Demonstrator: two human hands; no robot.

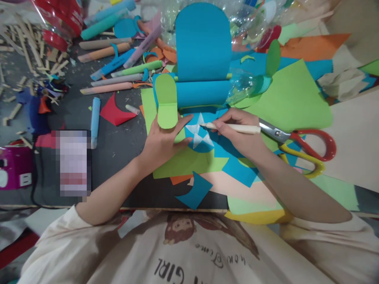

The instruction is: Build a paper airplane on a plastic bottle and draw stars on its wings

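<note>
A white marker (241,128) is pinched in my right hand (241,130), its tip touching a white star (196,129) drawn on blue paper. My left hand (166,138) lies with fingers spread at the left of the star, thumb and a finger apart on the sheet. Beside its back stands a green folded paper piece with rounded ends (166,92). Behind the star rises a blue paper shape with a rounded top (203,43), joined to a blue roll (203,94). Light green paper (189,163) lies beneath.
Scissors (296,142) with red and yellow handles lie right of my right hand. Several markers (103,23), a red paper scrap (117,112) and a phone (74,163) are on the left. Wooden sticks (32,43) and a glue gun (32,104) lie farther left. Clear bottles stand behind.
</note>
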